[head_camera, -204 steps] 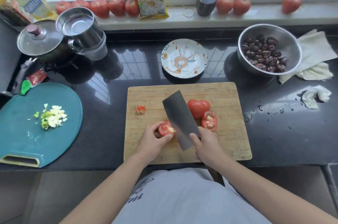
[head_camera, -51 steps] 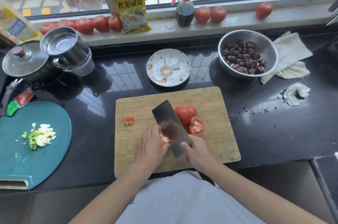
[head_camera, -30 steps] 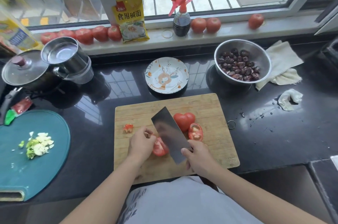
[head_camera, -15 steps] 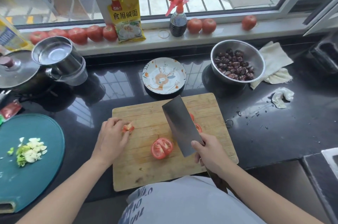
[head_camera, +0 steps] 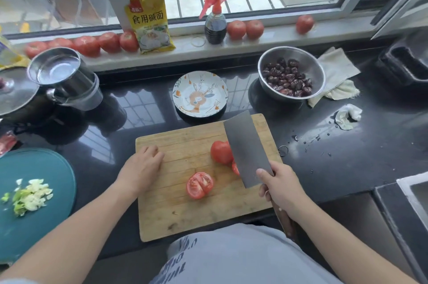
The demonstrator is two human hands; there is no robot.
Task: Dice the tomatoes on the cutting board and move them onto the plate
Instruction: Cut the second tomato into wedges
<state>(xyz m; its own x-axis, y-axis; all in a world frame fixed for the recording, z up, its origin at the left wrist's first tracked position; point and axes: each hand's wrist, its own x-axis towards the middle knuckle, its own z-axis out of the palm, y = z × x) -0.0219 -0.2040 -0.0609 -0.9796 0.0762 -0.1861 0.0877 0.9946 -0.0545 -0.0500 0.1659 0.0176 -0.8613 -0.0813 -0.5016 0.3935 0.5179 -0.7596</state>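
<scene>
Cutting board [head_camera: 176, 214], wooden, at the counter's near edge. Right hand [head_camera: 281, 187] wrapped round the handle of a cleaver [head_camera: 246, 149], blade tilted over the board's right side. Tomato half [head_camera: 199, 185], cut face up, mid-board. Left hand [head_camera: 141, 168] knuckles up on the board's left part, fingers curled under; whether it holds anything cannot be told. Second tomato piece [head_camera: 221, 151], skin up, partly behind the blade. Plate [head_camera: 200, 93], rabbit pattern, just beyond the board. Steel bowl [head_camera: 291, 74] of dark fruit, far right. Whole tomatoes [head_camera: 108, 41] on the sill.
</scene>
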